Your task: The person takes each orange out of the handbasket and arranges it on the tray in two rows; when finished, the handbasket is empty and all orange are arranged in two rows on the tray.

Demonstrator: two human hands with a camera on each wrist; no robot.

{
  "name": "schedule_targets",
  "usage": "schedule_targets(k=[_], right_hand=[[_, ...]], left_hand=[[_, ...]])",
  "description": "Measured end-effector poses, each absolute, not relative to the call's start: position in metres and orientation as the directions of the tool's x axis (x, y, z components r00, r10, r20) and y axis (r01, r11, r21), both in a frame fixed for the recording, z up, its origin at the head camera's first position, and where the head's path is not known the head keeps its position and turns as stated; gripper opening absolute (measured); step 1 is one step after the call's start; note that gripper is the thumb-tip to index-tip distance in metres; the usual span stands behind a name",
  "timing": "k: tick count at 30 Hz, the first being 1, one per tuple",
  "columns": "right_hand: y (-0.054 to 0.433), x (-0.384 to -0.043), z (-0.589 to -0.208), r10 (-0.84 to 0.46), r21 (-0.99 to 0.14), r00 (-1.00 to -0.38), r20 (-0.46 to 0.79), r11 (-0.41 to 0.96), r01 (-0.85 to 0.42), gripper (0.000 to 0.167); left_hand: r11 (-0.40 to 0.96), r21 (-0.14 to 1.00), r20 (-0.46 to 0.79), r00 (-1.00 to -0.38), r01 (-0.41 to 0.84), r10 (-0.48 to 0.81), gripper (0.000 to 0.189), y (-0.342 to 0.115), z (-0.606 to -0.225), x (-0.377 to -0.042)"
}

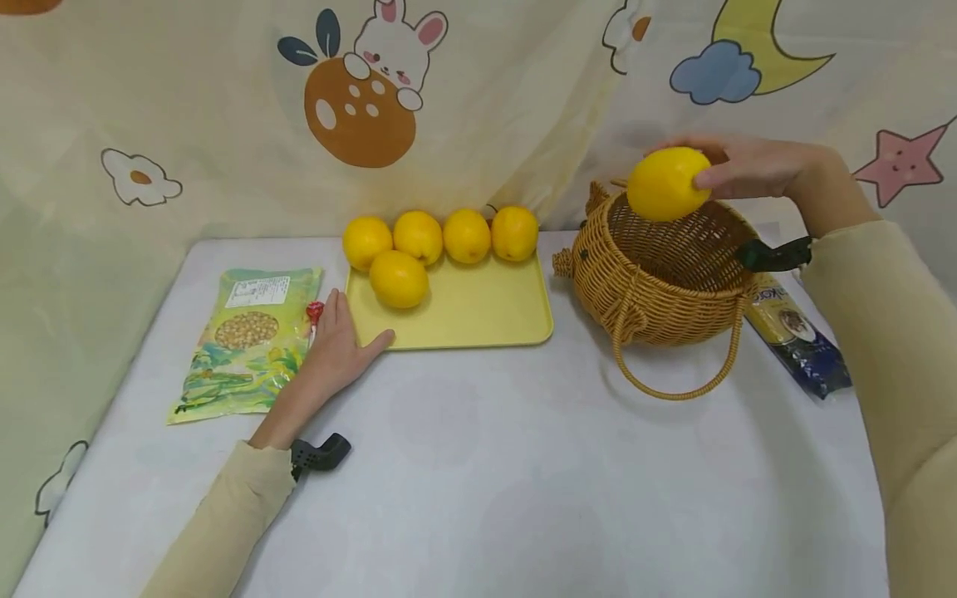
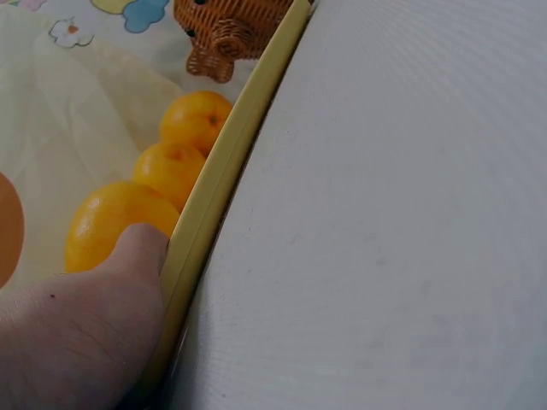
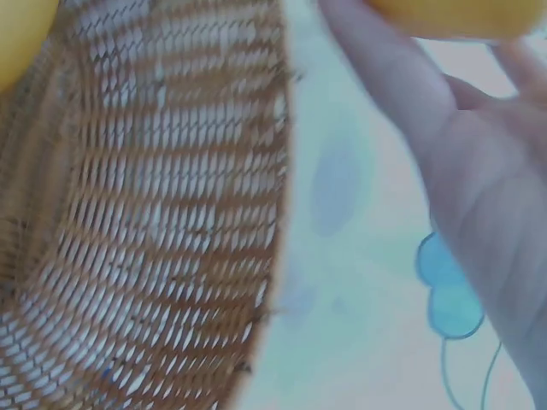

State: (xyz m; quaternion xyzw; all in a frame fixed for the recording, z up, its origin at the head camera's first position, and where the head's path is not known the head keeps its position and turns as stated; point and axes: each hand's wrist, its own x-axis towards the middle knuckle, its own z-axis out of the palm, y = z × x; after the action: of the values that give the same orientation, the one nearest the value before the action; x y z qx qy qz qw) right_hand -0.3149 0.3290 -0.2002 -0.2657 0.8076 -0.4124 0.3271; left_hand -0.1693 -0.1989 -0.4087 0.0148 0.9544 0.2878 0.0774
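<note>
My right hand (image 1: 748,170) holds a yellow citrus fruit (image 1: 668,184) between thumb and fingers, above the mouth of a pig-shaped wicker basket (image 1: 665,307). In the right wrist view another yellow fruit (image 3: 19,34) shows at the basket's upper left, partly cut off by the frame. My left hand (image 1: 340,345) rests at the front left corner of a yellow tray (image 1: 478,316), fingers straight along its left side and thumb by its front edge. Several yellow fruits stand on the tray, most in a back row, with one fruit (image 1: 399,279) in front.
Left of the tray lies a green-yellow bag (image 1: 250,340) picturing round grains, with a red-wrapped lollipop (image 1: 315,312) beside it. A blue and gold packet (image 1: 796,332) lies right of the basket, partly hidden by it. A printed cloth (image 1: 508,108) hangs behind the table.
</note>
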Motion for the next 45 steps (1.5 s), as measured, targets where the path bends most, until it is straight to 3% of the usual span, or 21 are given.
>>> schedule_targets(k=[3,7,14,23,37,45], right_hand=[[0.322,-0.310,-0.197,-0.734,-0.941,-0.672,-0.100,0.290,-0.176,0.055],[0.309,-0.300,-0.196,-0.732,-0.982,-0.676,0.082,0.054,-0.178,0.061],[0.260,-0.275,-0.201,-0.647,-0.940,-0.707,0.286,-0.046,-0.338,0.070],[0.199,-0.264,-0.213,-0.635,-0.929,-0.756,0.157,0.166,-0.332,0.077],[0.106,-0.247,-0.246,-0.592,-0.966,-0.785,0.184,0.039,-0.257,0.075],[0.070,-0.250,-0.293,-0.484,-0.998,-0.874,0.043,0.027,-0.064,0.072]], left_hand=[[0.836,0.548,-0.138,-0.988,-0.018,0.070,0.110,-0.199,-0.408,-0.169],[0.837,0.547,-0.144,-0.987,-0.020,0.071,0.110,-0.199,-0.408,-0.168],[0.837,0.547,-0.138,-0.988,-0.018,0.069,0.110,-0.198,-0.410,-0.169],[0.835,0.550,-0.136,-0.988,-0.014,0.073,0.110,-0.198,-0.411,-0.170],[0.839,0.545,-0.129,-0.989,-0.007,0.076,0.110,-0.201,-0.410,-0.170],[0.834,0.551,-0.139,-0.987,-0.009,0.081,0.110,-0.202,-0.409,-0.170]])
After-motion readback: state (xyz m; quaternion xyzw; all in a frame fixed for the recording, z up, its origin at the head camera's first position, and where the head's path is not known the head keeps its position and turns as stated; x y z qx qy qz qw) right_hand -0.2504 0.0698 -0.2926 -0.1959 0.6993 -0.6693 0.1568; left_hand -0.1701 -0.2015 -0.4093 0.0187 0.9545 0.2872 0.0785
